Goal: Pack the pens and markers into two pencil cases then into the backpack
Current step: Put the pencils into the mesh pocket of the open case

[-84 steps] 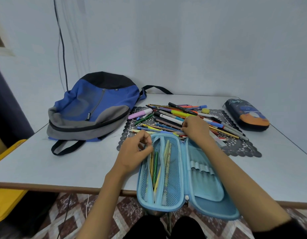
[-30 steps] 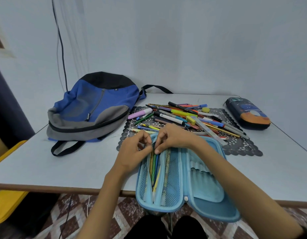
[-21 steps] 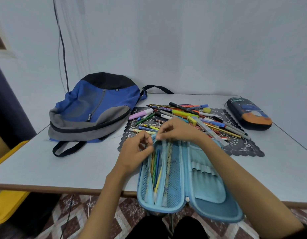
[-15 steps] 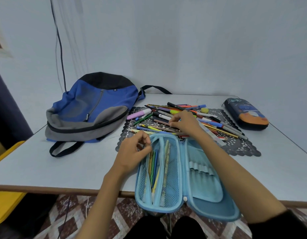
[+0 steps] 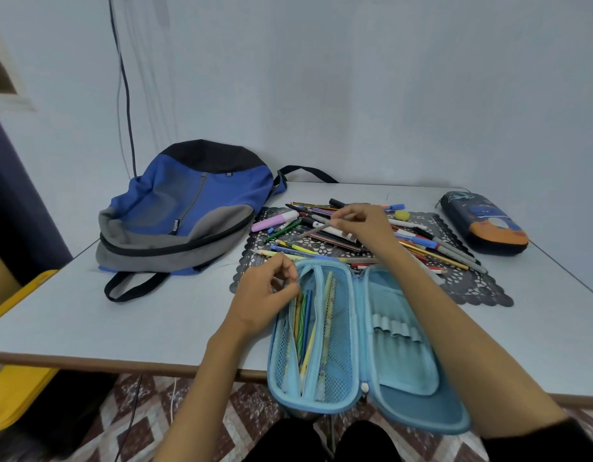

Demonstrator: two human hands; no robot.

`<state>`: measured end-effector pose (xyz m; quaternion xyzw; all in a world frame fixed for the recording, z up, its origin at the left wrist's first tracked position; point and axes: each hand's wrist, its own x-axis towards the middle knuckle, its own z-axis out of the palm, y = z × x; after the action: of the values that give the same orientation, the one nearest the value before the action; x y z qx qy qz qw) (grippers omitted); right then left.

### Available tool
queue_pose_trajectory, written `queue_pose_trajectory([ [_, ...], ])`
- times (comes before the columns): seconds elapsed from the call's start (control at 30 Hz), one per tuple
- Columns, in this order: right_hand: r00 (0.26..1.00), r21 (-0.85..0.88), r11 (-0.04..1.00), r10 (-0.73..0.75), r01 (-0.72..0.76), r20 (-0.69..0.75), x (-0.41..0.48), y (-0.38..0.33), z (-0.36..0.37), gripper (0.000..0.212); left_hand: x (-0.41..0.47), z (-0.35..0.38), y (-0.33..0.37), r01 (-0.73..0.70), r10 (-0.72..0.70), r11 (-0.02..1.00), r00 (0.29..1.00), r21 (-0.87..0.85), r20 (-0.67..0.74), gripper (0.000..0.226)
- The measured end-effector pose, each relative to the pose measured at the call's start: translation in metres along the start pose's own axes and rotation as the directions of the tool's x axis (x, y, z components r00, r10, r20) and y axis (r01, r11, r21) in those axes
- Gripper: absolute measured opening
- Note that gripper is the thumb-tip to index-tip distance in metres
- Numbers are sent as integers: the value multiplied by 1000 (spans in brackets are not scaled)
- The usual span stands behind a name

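The right hand (image 5: 365, 226) pinches one end of a thin grey pen (image 5: 317, 230), likely light, stiff and slippery so better gripped mid-barrel, above the pile of pens (image 5: 438, 245) at twelve o'clock from the open pencil case (image 5: 405, 371), whose mesh pocket (image 5: 343, 348) the left hand (image 5: 265, 295) pinches open.

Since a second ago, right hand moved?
Yes: right hand left the blue case rim, moved farther out over the black mat, pinching a grey pen.

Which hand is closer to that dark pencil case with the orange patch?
Right. The right hand is above the pen pile, left of the dark pencil case; the left hand is farther off, at the blue case.
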<state>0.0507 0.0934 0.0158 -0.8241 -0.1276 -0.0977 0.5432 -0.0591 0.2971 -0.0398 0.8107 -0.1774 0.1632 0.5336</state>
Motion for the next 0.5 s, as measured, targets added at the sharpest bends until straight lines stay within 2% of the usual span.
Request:
queue_pose_trajectory([
  [0.1, 999, 347, 937, 45, -37, -15, -4, -15, -7, 3, 0, 0, 0, 8, -8, 1000, 1000, -15, -1, 18],
  [0.2, 997, 506, 860, 53, -73, 53, -8, -24, -11, 2, 0, 1, -2, 10, -10, 1000, 1000, -16, 1, 19],
  [0.27, 993, 524, 845, 63, -104, 96, -11, -28, -9, 5, 1, 1, -3, 20, -20, 1000, 1000, -18, 0, 19],
  [0.37, 982, 435, 884, 121, -173, 145, -17, -28, -3, 15, 1, 0, -5, 34, -34, 999, 999, -32, -15, 11],
  [0.5, 972, 418, 878, 197, -234, 130, -21, -25, -7, 17, 2, 1, -6, 51, -51, 997, 999, -64, -4, 16],
])
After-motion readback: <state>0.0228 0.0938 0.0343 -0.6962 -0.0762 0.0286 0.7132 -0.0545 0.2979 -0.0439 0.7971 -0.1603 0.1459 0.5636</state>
